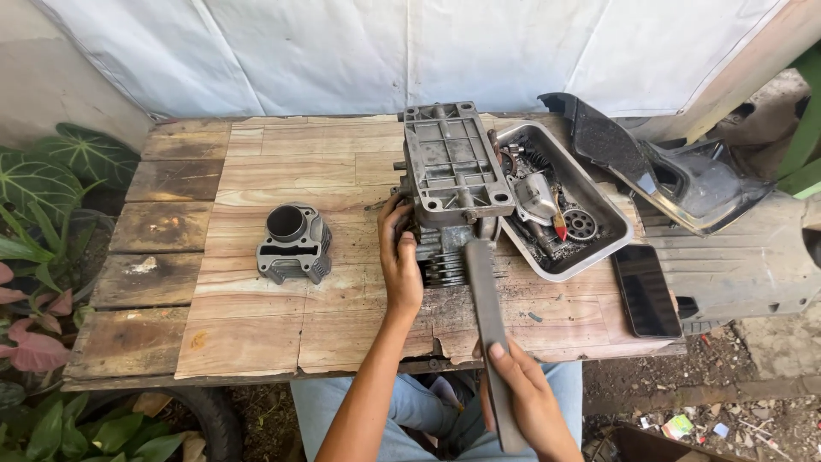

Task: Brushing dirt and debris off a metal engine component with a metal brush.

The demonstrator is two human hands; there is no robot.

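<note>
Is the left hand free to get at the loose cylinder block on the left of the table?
Probably yes: bare wood lies between the left hand and the cylinder block, but its grip is on the engine head, so it must let go first.

Left hand [400,261] steadies engine head [453,184]; right hand [526,398] grips wrench [487,316].

Left hand [399,257] reaching forward on a straight forearm, fingers curled and pressed sideways against an object, while right hand [526,385] sits low and near the body, thumb on top, fingers wrapped in a grip
</note>
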